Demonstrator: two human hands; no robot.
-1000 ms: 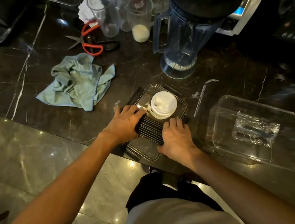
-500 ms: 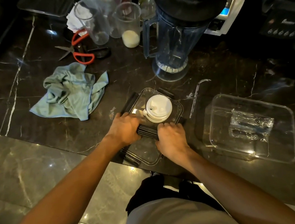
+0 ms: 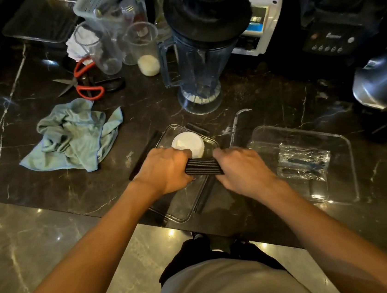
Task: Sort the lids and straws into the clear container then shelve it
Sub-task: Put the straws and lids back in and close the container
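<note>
Dark marble counter, centre frame: left hand (image 3: 166, 168) and right hand (image 3: 240, 165) pinch bundle of black straws (image 3: 203, 167) over clear container (image 3: 183, 210) holding white lids (image 3: 188, 144); loose squeeze could scatter straws.

On your counter (image 3: 268, 113) of dark veined marble, a crumpled green cloth (image 3: 73, 136) lies at the left. Behind it you have red-handled scissors (image 3: 84, 83) lying flat — beside them clear cups (image 3: 98, 50), one beaker (image 3: 144, 48) holding a little white stuff. A blender jug (image 3: 198, 56) with a black lid stands upright in the middle — a white basket (image 3: 96, 0) behind the cups.
</note>
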